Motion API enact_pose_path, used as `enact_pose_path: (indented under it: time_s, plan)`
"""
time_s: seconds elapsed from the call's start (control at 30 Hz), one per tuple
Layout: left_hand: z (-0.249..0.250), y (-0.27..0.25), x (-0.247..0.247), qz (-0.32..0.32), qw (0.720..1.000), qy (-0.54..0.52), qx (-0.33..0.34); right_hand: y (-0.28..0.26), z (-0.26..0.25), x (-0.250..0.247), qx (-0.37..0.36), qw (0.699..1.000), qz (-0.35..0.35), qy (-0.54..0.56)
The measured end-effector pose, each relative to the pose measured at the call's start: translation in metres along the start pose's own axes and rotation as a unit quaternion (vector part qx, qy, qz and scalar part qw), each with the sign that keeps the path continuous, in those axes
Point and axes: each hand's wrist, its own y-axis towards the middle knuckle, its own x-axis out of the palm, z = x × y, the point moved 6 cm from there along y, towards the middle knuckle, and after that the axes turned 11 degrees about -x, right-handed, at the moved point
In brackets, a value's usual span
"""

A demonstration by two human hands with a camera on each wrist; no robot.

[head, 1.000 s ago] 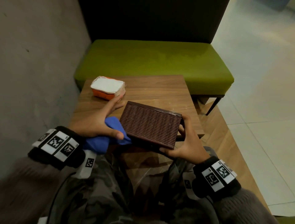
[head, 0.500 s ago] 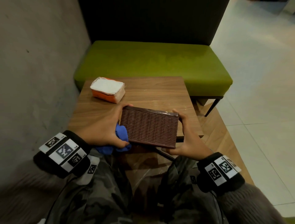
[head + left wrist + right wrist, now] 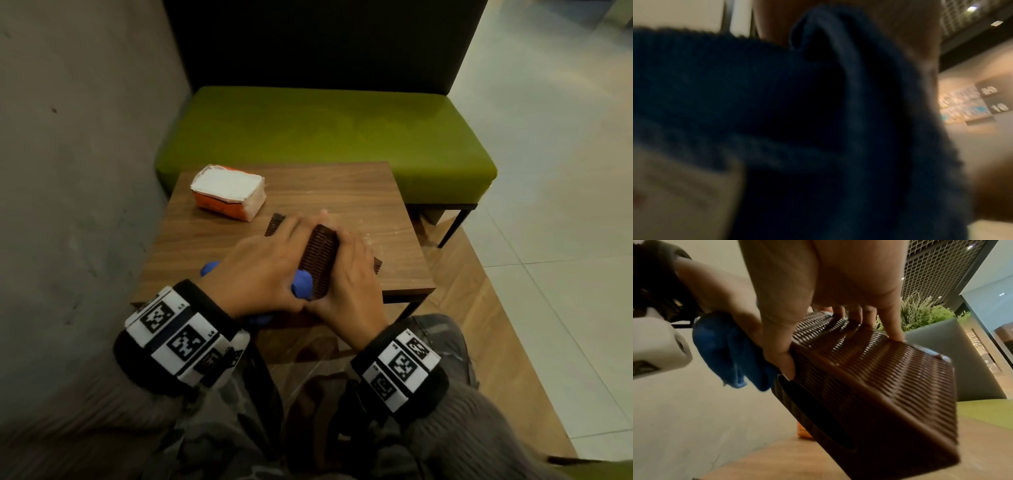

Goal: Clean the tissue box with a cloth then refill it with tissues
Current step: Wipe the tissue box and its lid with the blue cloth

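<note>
Now both hands grip tissue box (image 3: pixel 320 260) – L hand (image 3: pixel 255 274) w/ cloth (image 3: pixel 302 283).

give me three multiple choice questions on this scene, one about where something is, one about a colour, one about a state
1. Where does the tissue pack lie?
A. on the far left part of the wooden table
B. on the green bench
C. on the person's lap

2. What colour is the cloth?
A. white
B. blue
C. green

3. How is the tissue box held?
A. lying flat, untouched, on the table
B. tilted, gripped by the right hand with the left hand on it too
C. resting on the bench

Key: 1 A, the head view shows the pack on the table's far left corner; 2 B, blue folds show beside the box in the right wrist view; 3 B, thumb and fingers clamp the slanted box.
</note>
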Motion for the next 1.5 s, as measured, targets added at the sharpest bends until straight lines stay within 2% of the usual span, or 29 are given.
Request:
enact_pose_path:
  time_s: [0.03,0.07,0.13,0.17,0.23,0.3,0.33,0.37,0.4,0.5,0.53,0.6,0.7,0.77,0.87,0.93,1.03,1.07,1.13,1.23,1.3,1.33,1.43,1.5]
  plan:
    - [-0.007,-0.001,-0.003,0.005,0.995,-0.103,-0.012,-0.003,0.005,-0.004,0.014,1.0,0.006,0.016]
    - [-0.017,-0.003,-0.007,0.032,0.976,-0.213,-0.034,-0.006,0.011,-0.008,0.035,0.999,0.011,0.035]
    - [-0.037,-0.007,-0.015,0.143,0.904,-0.39,-0.1,-0.012,0.023,-0.014,0.063,0.995,0.021,0.076]
    - [-0.042,-0.011,-0.02,0.206,0.866,-0.438,-0.123,-0.013,0.025,-0.015,0.062,0.994,0.029,0.091]
    - [-0.036,-0.016,-0.03,0.307,0.816,-0.471,-0.134,-0.016,0.026,-0.015,0.05,0.992,0.045,0.109]
    - [-0.022,-0.014,-0.036,0.34,0.785,-0.501,-0.134,-0.017,0.022,-0.014,0.042,0.989,0.052,0.128]
    - [-0.013,-0.011,-0.037,0.337,0.782,-0.508,-0.13,-0.017,0.02,-0.014,0.036,0.988,0.054,0.138]
    - [-0.004,-0.006,-0.035,0.322,0.79,-0.507,-0.123,-0.016,0.017,-0.014,0.03,0.987,0.058,0.148]
    - [0.005,-0.003,-0.031,0.297,0.811,-0.49,-0.112,-0.016,0.015,-0.015,0.025,0.985,0.062,0.157]
    - [0.024,-0.004,-0.01,0.227,0.918,-0.321,-0.055,-0.016,0.016,-0.015,0.025,0.985,0.071,0.157]
    - [0.027,-0.008,-0.003,0.208,0.94,-0.267,-0.033,-0.018,0.019,-0.015,0.023,0.987,0.073,0.141]
    - [0.028,-0.017,0.008,0.173,0.961,-0.216,0.015,-0.023,0.023,-0.014,0.02,0.99,0.072,0.121]
    - [0.027,-0.026,0.021,0.125,0.975,-0.161,0.089,-0.027,0.025,-0.009,-0.003,0.993,0.055,0.107]
    - [0.025,-0.027,0.026,0.123,0.978,-0.115,0.127,-0.029,0.022,-0.006,-0.019,0.994,0.053,0.09]
    - [0.015,-0.023,0.019,0.163,0.966,-0.163,0.12,-0.028,0.019,-0.006,-0.024,0.99,0.069,0.122]
    - [-0.004,-0.015,0.013,0.207,0.955,-0.205,0.051,-0.027,0.019,-0.008,-0.021,0.988,0.075,0.134]
    - [-0.04,-0.005,0.01,0.271,0.928,-0.238,-0.093,-0.025,0.02,-0.012,-0.035,0.99,0.072,0.117]
    - [-0.044,-0.004,0.01,0.279,0.92,-0.249,-0.115,-0.024,0.019,-0.012,-0.038,0.991,0.068,0.113]
    - [-0.029,-0.008,0.006,0.274,0.923,-0.255,-0.09,-0.023,0.019,-0.013,-0.039,0.99,0.073,0.115]
    - [0.018,-0.021,0.002,0.223,0.944,-0.24,0.03,-0.022,0.015,-0.015,-0.043,0.986,0.091,0.131]
    - [0.028,-0.024,-0.002,0.212,0.947,-0.231,0.066,-0.022,0.014,-0.018,-0.048,0.982,0.103,0.148]
    - [0.024,-0.02,-0.006,0.217,0.946,-0.235,0.057,-0.022,0.014,-0.019,-0.047,0.983,0.106,0.146]
    - [0.001,-0.007,-0.013,0.255,0.931,-0.259,-0.037,-0.022,0.017,-0.017,-0.042,0.988,0.087,0.119]
    - [0.004,-0.008,-0.012,0.256,0.93,-0.258,-0.047,-0.021,0.018,-0.014,-0.039,0.988,0.08,0.124]
